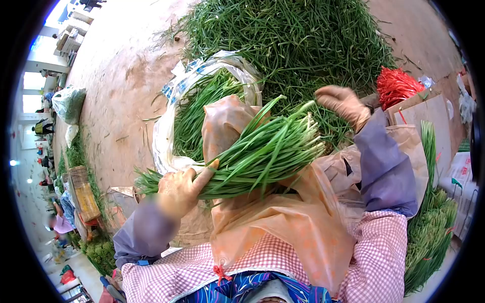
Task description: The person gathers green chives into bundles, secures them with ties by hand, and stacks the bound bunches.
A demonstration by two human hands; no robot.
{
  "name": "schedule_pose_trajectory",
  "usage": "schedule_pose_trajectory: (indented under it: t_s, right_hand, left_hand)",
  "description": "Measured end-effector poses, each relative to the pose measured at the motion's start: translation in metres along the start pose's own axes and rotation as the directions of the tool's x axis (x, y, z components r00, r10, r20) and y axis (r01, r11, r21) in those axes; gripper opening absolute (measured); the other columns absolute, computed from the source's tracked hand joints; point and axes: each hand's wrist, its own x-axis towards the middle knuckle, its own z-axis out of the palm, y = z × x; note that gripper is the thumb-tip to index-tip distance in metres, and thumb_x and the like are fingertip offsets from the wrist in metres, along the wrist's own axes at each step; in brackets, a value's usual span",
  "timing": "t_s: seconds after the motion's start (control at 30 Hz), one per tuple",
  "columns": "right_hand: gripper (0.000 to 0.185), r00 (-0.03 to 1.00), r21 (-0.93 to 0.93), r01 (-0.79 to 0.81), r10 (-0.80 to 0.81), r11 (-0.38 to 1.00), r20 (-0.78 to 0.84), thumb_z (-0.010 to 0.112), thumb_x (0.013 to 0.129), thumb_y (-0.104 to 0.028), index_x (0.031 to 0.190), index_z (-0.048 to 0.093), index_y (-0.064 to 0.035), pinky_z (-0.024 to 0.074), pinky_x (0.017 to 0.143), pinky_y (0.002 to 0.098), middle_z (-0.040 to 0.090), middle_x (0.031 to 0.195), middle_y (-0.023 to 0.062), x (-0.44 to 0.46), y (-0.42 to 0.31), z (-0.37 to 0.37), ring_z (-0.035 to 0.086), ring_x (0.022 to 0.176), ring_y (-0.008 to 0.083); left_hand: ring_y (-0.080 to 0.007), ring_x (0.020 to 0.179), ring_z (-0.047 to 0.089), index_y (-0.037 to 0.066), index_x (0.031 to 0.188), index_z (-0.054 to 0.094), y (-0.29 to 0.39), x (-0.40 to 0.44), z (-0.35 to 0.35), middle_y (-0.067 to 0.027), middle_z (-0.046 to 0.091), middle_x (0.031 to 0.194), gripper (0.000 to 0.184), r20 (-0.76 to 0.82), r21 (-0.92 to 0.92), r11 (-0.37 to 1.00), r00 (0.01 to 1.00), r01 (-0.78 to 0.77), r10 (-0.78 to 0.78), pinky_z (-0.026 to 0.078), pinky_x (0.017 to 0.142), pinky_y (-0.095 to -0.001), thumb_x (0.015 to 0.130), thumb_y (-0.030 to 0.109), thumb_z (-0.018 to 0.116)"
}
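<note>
A thick bunch of long green stalks point(268, 151) lies across my lap, its pale cut ends to the right and its leafy tips to the left. My left hand point(183, 188) is wrapped round the leafy part of the bunch. My right hand point(343, 103) is raised just beyond the pale ends, apart from them, its fingers stretched out and slightly blurred. An orange plastic apron point(288, 217) covers my lap and knee under the bunch. Beyond my knee, a white plastic bag point(164, 134) stands open with more green stalks point(194, 121) inside.
A large heap of loose green stalks point(288, 40) covers the floor ahead. Red ties point(396, 87) lie by a cardboard box point(424, 113) at the right. Bundled stalks point(429, 242) stand at the lower right. Far left are a crate point(83, 194), a filled bag point(69, 105) and several people.
</note>
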Motion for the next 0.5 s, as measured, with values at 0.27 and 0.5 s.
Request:
schedule_pose_trajectory:
  t_s: [0.27, 0.5]
  right_hand:
    - [0.033, 0.892, 0.209, 0.145, -0.219, 0.967, 0.396, 0.071, 0.087, -0.02, 0.116, 0.067, -0.0059, 0.0467, 0.097, 0.032, 0.068, 0.112, 0.0084, 0.012, -0.017, 0.105, 0.061, 0.106, 0.0188]
    - [0.02, 0.978, 0.799, 0.038, 0.142, 0.6, -0.153, 0.067, 0.091, -0.021, 0.091, 0.067, -0.0018, 0.0476, 0.048, 0.0276, 0.065, 0.069, 0.0046, 0.0, 0.005, 0.084, 0.059, 0.051, 0.013]
  left_hand:
    - [-0.0296, 0.065, 0.063, 0.021, 0.15, 0.029, -0.01, 0.013, -0.039, -0.0103, 0.058, 0.079, 0.089, 0.135, -0.03, 1.0, 0.991, -0.011, 0.015, 0.05, 0.054, -0.0442, 0.071, 0.01, 0.068]
    - [-0.0318, 0.076, 0.067, 0.016, 0.149, 0.031, -0.029, 0.044, -0.088, -0.0128, 0.064, 0.087, 0.087, 0.085, -0.113, 0.99, 0.992, -0.085, 0.095, 0.052, 0.063, -0.0442, 0.071, 0.006, 0.067]
